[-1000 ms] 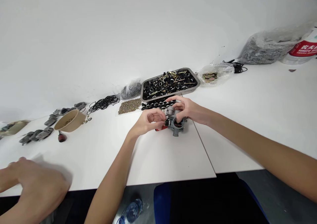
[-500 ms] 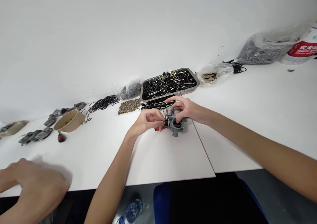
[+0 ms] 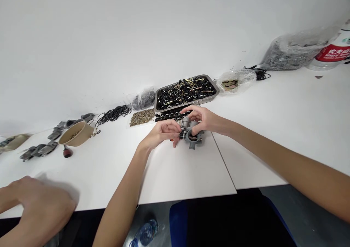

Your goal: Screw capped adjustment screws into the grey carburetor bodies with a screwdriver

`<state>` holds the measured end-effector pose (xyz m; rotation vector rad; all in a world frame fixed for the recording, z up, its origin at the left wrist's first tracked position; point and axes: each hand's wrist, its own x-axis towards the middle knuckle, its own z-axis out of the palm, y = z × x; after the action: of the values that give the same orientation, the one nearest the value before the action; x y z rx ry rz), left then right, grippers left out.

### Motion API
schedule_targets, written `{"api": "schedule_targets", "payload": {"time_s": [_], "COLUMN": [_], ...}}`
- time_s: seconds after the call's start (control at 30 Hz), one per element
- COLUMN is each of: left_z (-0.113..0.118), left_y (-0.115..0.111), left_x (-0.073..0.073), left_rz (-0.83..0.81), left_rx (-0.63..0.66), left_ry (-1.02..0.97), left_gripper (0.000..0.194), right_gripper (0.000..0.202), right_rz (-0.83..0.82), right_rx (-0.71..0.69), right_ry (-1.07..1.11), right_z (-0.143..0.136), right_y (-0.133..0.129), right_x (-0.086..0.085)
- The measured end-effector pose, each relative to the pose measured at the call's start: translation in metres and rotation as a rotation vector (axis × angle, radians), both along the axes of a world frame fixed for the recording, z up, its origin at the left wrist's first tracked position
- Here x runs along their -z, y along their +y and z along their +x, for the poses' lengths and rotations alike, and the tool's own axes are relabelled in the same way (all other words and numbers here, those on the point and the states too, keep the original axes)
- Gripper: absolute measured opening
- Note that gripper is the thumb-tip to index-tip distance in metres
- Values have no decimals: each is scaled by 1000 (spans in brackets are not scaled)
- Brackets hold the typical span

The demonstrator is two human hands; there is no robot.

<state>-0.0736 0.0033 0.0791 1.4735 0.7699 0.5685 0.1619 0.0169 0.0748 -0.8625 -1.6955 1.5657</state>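
Nearest, at the lower left, another person's hand (image 3: pixel 43 199) rests over the front edge of the white worktop (image 3: pixel 177 177). Farther in, just left of a seam between two panels, sits a grey metal part (image 3: pixel 192 144) with a round opening facing up. The right hand (image 3: pixel 203 119) grips it from the right, thumb at the opening's rim; the left hand (image 3: pixel 160 134) has its fingers pinched on a black fitting (image 3: pixel 182 134) at the part's left side. Something red (image 3: pixel 171 140) (mostly hidden, so I cannot tell what) shows beneath the left hand. Beyond lie small brass pieces (image 3: pixel 142 117) and a row of black parts (image 3: pixel 168 116), and behind those a metal tray (image 3: pixel 209 98) heaped with black and brass-coloured pieces. Toward the wall, a clear bag (image 3: pixel 246 80) of flat metal pieces lies just right of the tray, and a bulky plastic bag (image 3: pixel 287 54) stands farther right.
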Motion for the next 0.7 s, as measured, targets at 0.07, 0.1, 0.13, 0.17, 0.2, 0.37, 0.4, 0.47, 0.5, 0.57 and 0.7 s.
{"api": "schedule_targets", "payload": {"time_s": [0.07, 0.1, 0.13, 0.17, 0.2, 0.37, 0.4, 0.47, 0.5, 0.57, 0.7], "left_z": [1, 1, 1, 2, 2, 3, 4, 4, 4, 3, -3], "left_y": [0, 0, 0, 0, 0, 0, -1, -2, -2, -3, -1], "left_x": [0, 1, 1, 2, 2, 2, 1, 0, -1, -2, -8], "left_rz": [-21, -30, -36, -37, -35, -34, -43, -70, -84, -103, -68], "left_rx": [6, 7, 8, 9, 10, 30, 40, 71, 88, 121, 134], "left_ry": [9, 12, 15, 18, 22, 49, 59, 90, 109, 143, 235], "left_gripper": [26, 27, 28, 28, 27, 30, 31, 32, 33, 34, 33], "right_gripper": [73, 74, 75, 76, 77, 79, 79, 79, 79, 80, 77], "right_rz": [-18, -29, -42, -56, -73, -153, -163, -169, -166, -152, -112], "right_rx": [-14, -18, -19, -22, -26, -64, -80, -129, -153, -187, -260], "right_ry": [10, 12, 13, 14, 16, 19, 16, 8, 0, -23, -74], "right_z": [1, 1, 2, 2, 3, 3, 3, 2, 2, 2, 3], "right_y": [0, 0, 0, 0, -1, -4, -4, -6, -6, -7, -7], "right_x": [1, 1, 1, 0, -1, -5, -5, -6, -6, -6, -6]}}
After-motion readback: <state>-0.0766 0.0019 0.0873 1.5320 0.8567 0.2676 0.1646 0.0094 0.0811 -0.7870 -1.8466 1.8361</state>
